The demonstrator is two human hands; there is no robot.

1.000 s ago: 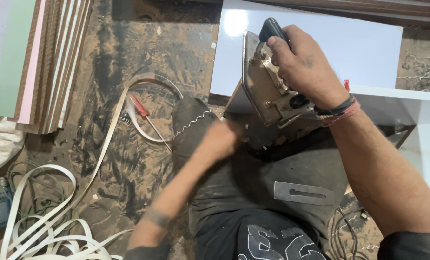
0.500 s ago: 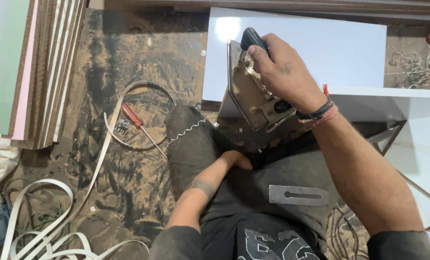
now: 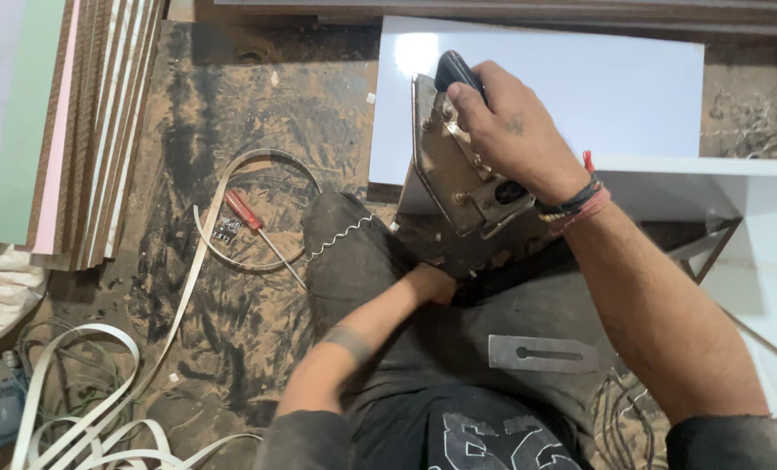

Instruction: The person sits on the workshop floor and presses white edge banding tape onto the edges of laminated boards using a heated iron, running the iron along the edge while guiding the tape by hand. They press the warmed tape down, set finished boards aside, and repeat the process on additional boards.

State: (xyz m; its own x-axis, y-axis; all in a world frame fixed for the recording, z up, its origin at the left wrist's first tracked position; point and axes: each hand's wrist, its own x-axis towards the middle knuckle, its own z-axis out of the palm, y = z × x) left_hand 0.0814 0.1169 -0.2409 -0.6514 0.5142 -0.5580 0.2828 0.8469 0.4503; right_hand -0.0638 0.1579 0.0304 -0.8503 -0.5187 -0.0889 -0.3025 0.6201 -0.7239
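Seated on a dusty workshop floor, you grip the dark handle of an old clothes iron (image 3: 458, 187) in your right hand (image 3: 514, 130), fingers wrapped fully around it, tilting the soleplate against the near edge of a white laminated board (image 3: 615, 87), seemingly to press heat along that edge. Your left hand (image 3: 430, 284) tucks under the iron at your knee; its fingers are hidden, so their grip cannot be told. A red-handled screwdriver (image 3: 262, 228) and loose edge-banding strip (image 3: 188, 278) lie close by.
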